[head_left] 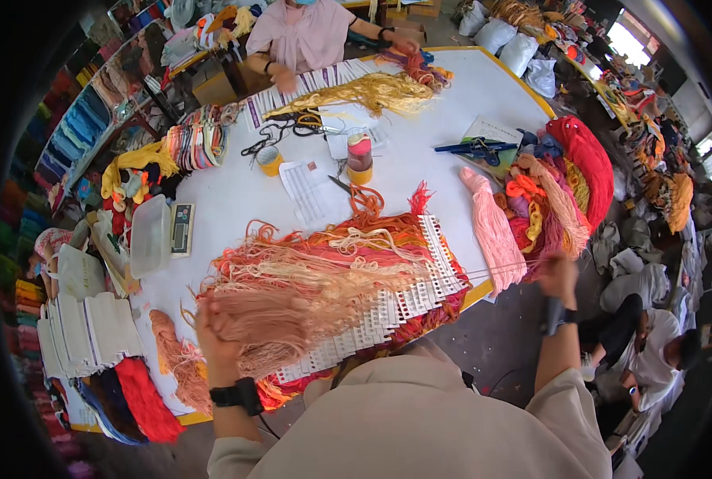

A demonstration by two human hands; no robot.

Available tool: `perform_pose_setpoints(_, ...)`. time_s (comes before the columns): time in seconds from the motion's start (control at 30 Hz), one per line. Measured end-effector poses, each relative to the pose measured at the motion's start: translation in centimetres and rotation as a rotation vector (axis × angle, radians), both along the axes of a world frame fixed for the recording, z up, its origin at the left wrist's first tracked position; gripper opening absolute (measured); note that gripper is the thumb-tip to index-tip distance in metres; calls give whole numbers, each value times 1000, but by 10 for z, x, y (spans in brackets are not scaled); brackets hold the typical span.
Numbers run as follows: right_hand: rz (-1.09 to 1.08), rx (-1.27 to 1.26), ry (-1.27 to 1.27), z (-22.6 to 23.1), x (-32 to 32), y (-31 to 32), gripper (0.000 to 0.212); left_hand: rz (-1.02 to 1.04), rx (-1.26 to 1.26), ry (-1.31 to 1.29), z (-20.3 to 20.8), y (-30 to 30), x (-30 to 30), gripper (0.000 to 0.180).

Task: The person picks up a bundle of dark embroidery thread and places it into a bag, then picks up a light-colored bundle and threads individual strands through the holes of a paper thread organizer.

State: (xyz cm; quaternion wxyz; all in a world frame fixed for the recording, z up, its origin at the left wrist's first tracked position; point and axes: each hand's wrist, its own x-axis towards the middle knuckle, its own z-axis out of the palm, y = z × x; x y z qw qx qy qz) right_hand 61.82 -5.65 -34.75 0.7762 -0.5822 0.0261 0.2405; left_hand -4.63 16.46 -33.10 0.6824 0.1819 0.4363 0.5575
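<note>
My left hand [215,335] grips one end of a dusty-pink thread skein [264,331], somewhat smeared by motion. Out to the right, past the table edge, my right hand [559,281] is closed on a few thin strands [492,271], drawn taut across toward the left. Between the hands, a row of white punched cards [392,310] overlaps slantwise along the near edge. Orange, red and cream threads [316,259] fan out from the cards over the table. A light-pink skein [496,227] lies close to my right hand.
Across the white table [244,195], a co-worker [304,36] handles yellow thread [364,94]. Orange-handled scissors [365,201], a thread cone [360,156], a scale [181,230] and a plastic tub [150,237] stand around. Bright skeins [583,172] heap at right. Another person [663,351] sits lower right.
</note>
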Motion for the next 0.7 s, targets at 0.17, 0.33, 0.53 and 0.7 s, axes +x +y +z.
perform_pose_setpoints(0.17,-186,-325,-581,-13,81,-31,16,-118,-157,-115,-1,-15,82,22)
perform_pose_setpoints(0.33,947,-463,-808,-118,-61,69,14,-797,-711,-131,-93,-45,213,18)
perform_pose_setpoints(0.53,1458,-588,-849,-133,-161,101,13,-864,-404,597,-161,-80,298,19)
perform_pose_setpoints(0.7,1639,-516,-828,-145,-171,116,15,-716,-236,715,-181,-90,305,18)
